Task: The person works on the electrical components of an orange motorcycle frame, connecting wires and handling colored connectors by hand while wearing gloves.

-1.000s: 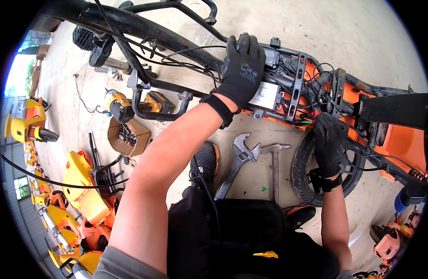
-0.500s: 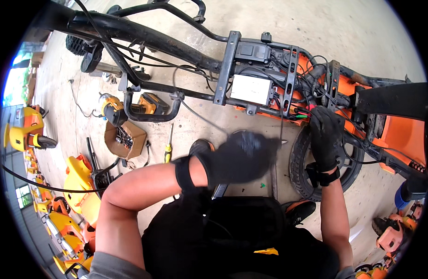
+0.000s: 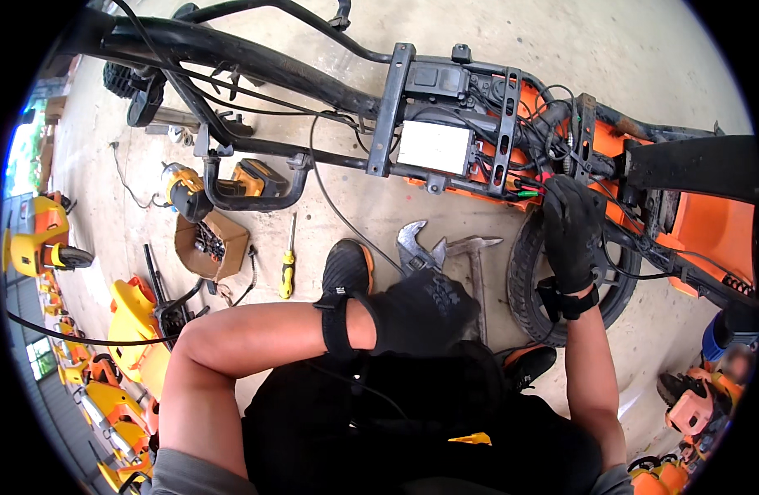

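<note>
My left hand [image 3: 425, 313], in a black glove, is low over the floor in front of my lap with its fingers curled out of sight. A thin black cable [image 3: 340, 213] runs from the bike frame down to this glove. An adjustable wrench [image 3: 419, 247] shows its jaws just beyond the glove, which hides its handle; I cannot tell whether the hand touches it. My gloved right hand [image 3: 573, 233] is closed around wiring at the bike's near side, its fingertips beside red and green connectors [image 3: 530, 193]. Its fingers are partly hidden.
The stripped bike frame [image 3: 272, 151] spans the view, with a white-labelled box [image 3: 434, 148] and a wheel [image 3: 524, 289]. A hammer [image 3: 477, 285], screwdriver [image 3: 288, 272], yellow power tool [image 3: 186, 190] and carton of small parts [image 3: 231, 256] lie on the floor.
My left hand has drawn down and slightly left, toward my lap, uncovering the wrench's jaws and more of the hammer. My right hand stays at the wiring. The view has shifted slightly.
</note>
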Available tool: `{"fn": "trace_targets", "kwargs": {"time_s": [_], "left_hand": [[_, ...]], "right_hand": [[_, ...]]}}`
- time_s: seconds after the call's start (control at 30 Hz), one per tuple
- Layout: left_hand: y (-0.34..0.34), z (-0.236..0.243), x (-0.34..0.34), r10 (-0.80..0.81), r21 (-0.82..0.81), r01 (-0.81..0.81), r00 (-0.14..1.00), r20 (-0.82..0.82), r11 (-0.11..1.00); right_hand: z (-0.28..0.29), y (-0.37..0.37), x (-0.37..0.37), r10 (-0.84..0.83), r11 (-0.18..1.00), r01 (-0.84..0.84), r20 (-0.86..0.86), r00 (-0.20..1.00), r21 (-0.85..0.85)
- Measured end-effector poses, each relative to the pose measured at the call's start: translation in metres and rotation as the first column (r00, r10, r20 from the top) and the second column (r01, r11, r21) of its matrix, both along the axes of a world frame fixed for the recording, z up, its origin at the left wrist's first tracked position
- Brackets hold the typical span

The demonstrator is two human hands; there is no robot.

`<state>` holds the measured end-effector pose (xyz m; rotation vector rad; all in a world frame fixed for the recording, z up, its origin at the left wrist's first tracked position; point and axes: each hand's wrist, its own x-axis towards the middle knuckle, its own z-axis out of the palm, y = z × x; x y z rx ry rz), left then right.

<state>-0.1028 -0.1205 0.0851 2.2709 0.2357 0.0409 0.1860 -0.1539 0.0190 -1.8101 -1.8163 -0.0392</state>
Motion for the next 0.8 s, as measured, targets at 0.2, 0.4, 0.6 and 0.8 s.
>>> {"fn": "trace_targets", "kwargs": {"time_s": [0.2, 0.4, 0.6, 0.8], "left_hand": [[0.017, 0.018, 0.012, 0.223, -0.049, -0.225, 0.974, -0.034, 0.973], [0.043, 0.059, 0.016, 0.402, 0.409, -0.415, 0.908, 0.121, 0.813], [0.132, 0.129, -0.054, 0.321, 0.633, -0.695, 0.719, 0.617, 0.341], [0.127, 0.209, -0.092, 0.501, 0.332, -0.887, 0.456, 0.736, 0.321]], "right_hand": [[0.004, 0.000, -0.002, -0.021, 0.999, 0.022, 0.047, 0.999, -0.026], [0.016, 0.003, -0.005, 0.032, 0.998, -0.030, 0.040, 0.999, -0.048], [0.037, -0.007, 0.001, -0.006, 0.998, 0.002, -0.061, 0.998, -0.064], [0.098, -0.003, -0.026, 0.175, 0.982, -0.171, 0.042, 0.984, -0.084]]}}
